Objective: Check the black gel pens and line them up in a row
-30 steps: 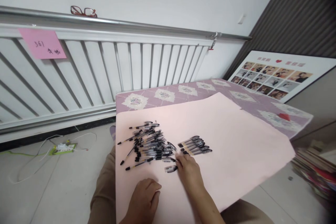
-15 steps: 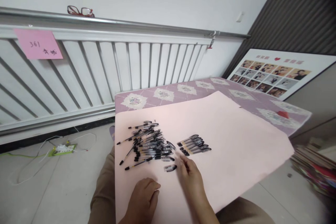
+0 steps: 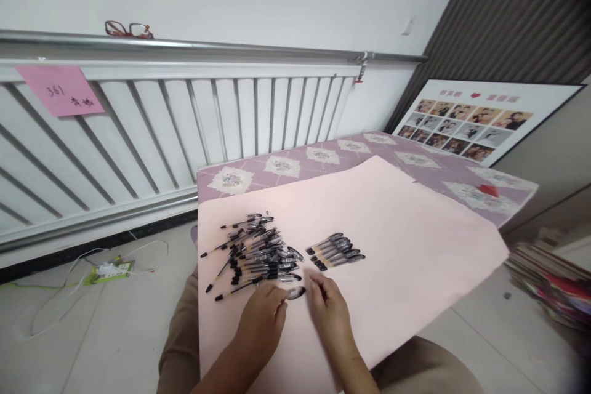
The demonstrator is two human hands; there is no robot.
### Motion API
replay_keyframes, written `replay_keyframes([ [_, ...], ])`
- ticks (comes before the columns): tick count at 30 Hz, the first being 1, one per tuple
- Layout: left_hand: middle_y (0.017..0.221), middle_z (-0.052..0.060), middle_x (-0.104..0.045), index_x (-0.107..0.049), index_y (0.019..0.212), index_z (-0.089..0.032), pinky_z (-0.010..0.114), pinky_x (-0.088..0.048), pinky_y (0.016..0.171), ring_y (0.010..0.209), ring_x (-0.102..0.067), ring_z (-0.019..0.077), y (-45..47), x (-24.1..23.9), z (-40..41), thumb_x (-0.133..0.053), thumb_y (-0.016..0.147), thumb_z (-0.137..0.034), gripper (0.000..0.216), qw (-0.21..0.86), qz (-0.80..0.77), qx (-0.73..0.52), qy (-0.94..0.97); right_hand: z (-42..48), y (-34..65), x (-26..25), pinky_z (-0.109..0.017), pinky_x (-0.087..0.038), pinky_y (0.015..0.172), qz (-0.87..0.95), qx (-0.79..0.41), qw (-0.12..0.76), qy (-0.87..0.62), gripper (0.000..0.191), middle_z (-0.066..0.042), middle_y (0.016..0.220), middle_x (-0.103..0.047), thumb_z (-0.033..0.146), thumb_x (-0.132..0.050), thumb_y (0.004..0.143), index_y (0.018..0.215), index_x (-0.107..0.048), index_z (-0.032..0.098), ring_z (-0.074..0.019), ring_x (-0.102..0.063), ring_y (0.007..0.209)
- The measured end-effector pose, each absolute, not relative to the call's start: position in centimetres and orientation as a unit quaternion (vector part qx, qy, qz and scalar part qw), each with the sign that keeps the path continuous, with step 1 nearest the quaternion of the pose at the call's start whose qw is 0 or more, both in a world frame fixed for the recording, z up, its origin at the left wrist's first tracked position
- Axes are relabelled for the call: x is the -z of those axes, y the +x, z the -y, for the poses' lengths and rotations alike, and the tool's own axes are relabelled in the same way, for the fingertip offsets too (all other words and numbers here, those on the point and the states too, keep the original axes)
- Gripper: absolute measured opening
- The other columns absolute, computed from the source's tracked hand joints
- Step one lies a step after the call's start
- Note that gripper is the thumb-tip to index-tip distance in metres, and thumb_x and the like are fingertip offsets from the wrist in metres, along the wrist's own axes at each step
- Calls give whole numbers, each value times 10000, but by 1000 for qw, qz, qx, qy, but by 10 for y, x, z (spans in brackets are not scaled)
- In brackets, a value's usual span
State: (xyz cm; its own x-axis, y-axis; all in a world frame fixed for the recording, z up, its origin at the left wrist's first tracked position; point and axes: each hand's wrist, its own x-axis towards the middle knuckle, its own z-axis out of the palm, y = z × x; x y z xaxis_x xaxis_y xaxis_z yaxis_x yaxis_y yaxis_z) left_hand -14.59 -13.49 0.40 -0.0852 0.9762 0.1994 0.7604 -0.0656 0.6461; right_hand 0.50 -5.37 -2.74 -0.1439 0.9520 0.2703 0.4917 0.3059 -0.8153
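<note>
My left hand has moved in beside a loose clear-and-black pen cap, and its thumb and index finger close on the cap's near end. To the right, my right hand hovers low over the pink sheet with its fingers curled and pinched; whatever may be between them is hidden. Beyond my left hand lies a jumbled pile of black gel pens and loose caps. Several capped pens lie side by side in a slanted row just beyond my right hand.
The pink sheet covers much of a table with a purple patterned cloth. A white radiator stands behind. At the far right are a photo board and stacked papers; a power strip lies on the floor.
My left hand has moved forward and right to the loose pen cap. My right hand stays almost in place with its fingers still curled. The view has shifted slightly.
</note>
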Motion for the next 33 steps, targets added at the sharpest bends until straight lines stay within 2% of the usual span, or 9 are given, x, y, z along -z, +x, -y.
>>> replay_keyframes([
  [5,929,27,-586,-594,934,-227,334,-409,788,886,-516,197,-127,-1,97,-414,860,-145,212,119,-691,-163,694,53,6,31,-363,-463,861,700,-291,407,-509,242,-92,987,-655,276,-462,829,989,-620,186,-216,-592,937],
  [8,960,41,-575,-589,927,-204,328,-403,771,914,-507,209,-118,3,93,-422,871,-176,178,104,-689,-121,707,53,7,33,-359,-460,863,703,-287,405,-509,235,-86,980,-650,258,-457,830,985,-619,189,-210,-589,937],
  [15,927,25,-573,-595,951,-232,323,-382,815,908,-505,192,-133,4,109,-475,859,-187,158,70,-699,-151,696,53,6,31,-323,-465,831,720,-281,402,-490,179,-64,946,-650,263,-489,821,916,-629,206,-198,-593,910],
  [21,854,29,-579,-607,819,-207,311,-402,755,839,-510,193,-182,0,124,-481,835,-138,144,17,-748,-200,632,54,3,28,-321,-465,818,720,-288,399,-490,182,-63,937,-651,293,-488,827,891,-634,204,-202,-594,900],
  [26,894,38,-591,-613,899,-219,350,-400,790,878,-514,217,-201,6,129,-516,802,-137,160,-15,-749,-205,630,55,3,29,-336,-470,818,720,-290,394,-492,203,-70,933,-648,305,-472,838,907,-632,201,-206,-593,894],
  [33,944,32,-594,-612,953,-228,353,-391,823,916,-507,218,-200,11,128,-524,807,-151,187,0,-751,-201,628,50,0,35,-354,-462,855,735,-249,385,-500,185,-79,942,-639,255,-478,818,903,-629,191,-206,-587,915],
])
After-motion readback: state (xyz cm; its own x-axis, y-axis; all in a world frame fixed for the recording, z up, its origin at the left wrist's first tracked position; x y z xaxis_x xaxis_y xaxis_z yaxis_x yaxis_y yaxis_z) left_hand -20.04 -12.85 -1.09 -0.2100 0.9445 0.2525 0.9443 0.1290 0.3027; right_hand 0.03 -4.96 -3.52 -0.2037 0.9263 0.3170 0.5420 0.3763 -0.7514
